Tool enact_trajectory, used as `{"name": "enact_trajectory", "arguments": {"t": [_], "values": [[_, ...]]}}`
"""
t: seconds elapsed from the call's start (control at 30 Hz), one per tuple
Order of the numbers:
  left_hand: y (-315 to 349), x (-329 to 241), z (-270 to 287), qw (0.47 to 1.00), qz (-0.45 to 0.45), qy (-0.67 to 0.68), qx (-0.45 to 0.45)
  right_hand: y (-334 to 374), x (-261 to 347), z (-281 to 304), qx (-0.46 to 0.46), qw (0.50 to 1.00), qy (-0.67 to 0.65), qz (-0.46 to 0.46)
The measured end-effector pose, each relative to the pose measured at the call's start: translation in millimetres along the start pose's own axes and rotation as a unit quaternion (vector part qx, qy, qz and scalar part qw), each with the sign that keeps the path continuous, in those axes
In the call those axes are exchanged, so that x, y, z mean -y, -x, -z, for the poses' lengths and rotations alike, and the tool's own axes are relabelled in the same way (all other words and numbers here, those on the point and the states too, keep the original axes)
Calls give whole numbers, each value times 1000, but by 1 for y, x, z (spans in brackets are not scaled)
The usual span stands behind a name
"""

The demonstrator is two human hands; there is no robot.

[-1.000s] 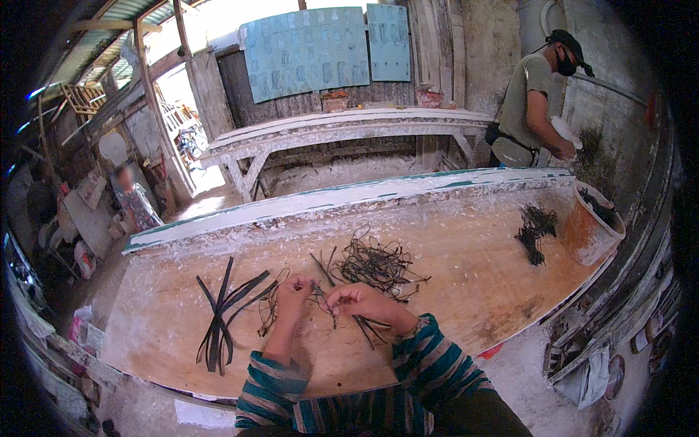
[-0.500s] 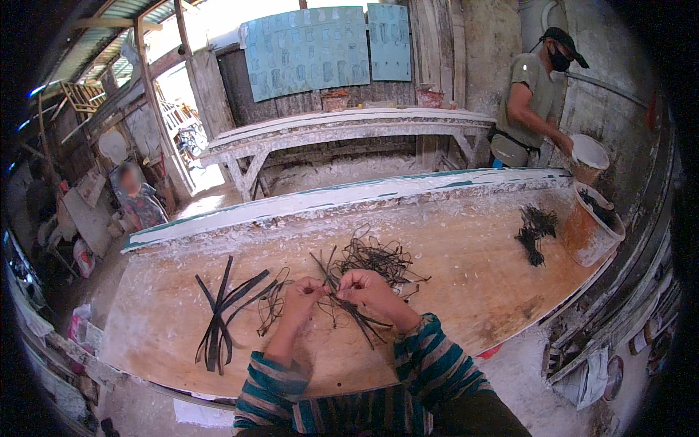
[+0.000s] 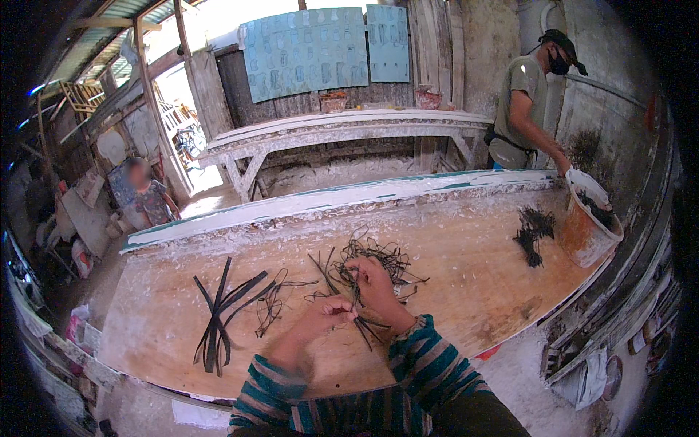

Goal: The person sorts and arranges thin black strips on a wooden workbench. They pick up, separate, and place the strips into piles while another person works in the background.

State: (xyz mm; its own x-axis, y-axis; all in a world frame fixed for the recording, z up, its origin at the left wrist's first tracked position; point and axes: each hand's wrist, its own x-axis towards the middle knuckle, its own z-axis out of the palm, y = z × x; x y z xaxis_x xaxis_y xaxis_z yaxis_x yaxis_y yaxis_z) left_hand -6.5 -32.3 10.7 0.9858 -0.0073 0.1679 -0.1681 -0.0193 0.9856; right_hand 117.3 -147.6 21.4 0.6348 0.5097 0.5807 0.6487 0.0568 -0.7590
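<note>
Pinching a thin dark strand (image 3: 356, 294) with left hand (image 3: 328, 316) near, right hand (image 3: 373, 282) far, over middle of the tabletop (image 3: 455, 291) — probably light, limp, snag-prone; best taken close to either end.

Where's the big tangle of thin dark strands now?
In the head view, the big tangle lies on the table just beyond the right hand, well right of the bundle of flat black strips.

Looks from the head's left side through a wide fisheye lens, upright, tilted down at the left hand (image 3: 324, 315) and right hand (image 3: 375, 284), close by, over a table (image 3: 466, 269). Faces forward past it to a bench (image 3: 349, 125) and blue boards (image 3: 306, 54), farther off.
</note>
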Motion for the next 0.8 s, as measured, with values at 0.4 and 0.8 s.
{"name": "enact_trajectory", "arguments": {"t": [0.4, 0.8], "values": [[0, -8, 3, 987, 45, 22, -151, 0, -17, -3, -43, 998, -14, -42], [-5, 16, 47, 867, -29, -85, -491, 16, 10, -16, 271, 955, -118, 5]]}}
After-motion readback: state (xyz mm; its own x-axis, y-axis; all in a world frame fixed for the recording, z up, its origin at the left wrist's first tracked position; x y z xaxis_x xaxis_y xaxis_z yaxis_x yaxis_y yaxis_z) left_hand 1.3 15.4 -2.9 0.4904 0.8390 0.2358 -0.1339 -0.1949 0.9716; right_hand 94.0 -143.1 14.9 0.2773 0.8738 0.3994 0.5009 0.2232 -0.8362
